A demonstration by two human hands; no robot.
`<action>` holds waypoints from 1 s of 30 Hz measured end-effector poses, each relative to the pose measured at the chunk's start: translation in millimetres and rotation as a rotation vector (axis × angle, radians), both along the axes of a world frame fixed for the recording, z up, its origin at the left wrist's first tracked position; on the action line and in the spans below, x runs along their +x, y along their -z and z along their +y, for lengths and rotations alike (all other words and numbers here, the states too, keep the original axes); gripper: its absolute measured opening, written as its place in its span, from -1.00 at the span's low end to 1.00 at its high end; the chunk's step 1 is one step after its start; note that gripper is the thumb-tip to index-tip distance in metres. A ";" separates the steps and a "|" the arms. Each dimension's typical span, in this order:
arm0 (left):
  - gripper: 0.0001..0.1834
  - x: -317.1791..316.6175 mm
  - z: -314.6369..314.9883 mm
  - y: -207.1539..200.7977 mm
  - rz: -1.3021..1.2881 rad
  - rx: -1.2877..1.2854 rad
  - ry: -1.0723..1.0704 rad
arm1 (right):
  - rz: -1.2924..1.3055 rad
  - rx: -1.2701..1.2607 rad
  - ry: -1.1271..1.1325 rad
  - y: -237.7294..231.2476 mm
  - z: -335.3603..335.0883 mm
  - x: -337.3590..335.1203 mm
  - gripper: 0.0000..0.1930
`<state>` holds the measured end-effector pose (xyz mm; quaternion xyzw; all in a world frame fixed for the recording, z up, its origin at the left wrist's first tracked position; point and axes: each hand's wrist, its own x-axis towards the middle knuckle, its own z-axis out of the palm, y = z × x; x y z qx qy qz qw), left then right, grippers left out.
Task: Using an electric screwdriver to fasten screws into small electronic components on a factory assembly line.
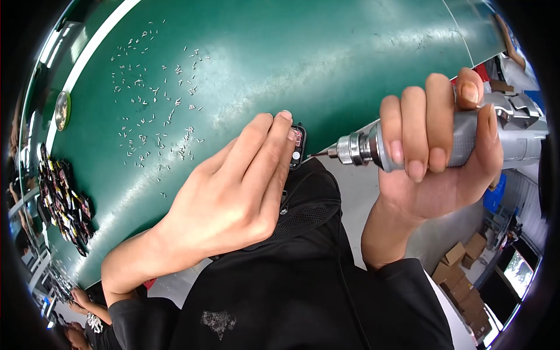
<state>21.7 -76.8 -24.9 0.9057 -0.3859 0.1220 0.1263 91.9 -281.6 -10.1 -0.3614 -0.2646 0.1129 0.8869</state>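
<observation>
At the table's near edge, my left hand (239, 181) presses down with its fingers together over a small black casing (300, 142), which shows a reddish inside and a round white spot. Most of that casing is hidden under the fingers. My right hand (434, 143) is wrapped round a grey electric screwdriver (356, 149) with a silver collar, held nearly level. Its thin bit (315, 155) points left at the casing's lower end. Whether the tip touches it, I cannot tell.
Many small screws (157, 93) lie scattered over the green tabletop (262, 64). A heap of dark small parts (64, 204) and a round green-rimmed dish (62, 111) are at the left. Another person's hand (81, 298) shows lower left. Cardboard boxes (461, 286) stand at the lower right.
</observation>
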 end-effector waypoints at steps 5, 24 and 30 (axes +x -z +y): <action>-0.57 1.4 -0.9 6.2 -0.044 -0.045 -0.007 | -0.044 0.001 -0.027 17.0 -1.1 17.3 -0.73; -0.54 3.7 2.4 9.4 -0.049 -0.095 0.028 | -0.132 -0.194 -0.118 -1.5 22.9 14.7 -0.78; -0.55 4.3 1.0 9.6 -0.049 -0.144 0.032 | -0.374 -0.297 -0.152 -5.4 31.0 15.9 -0.84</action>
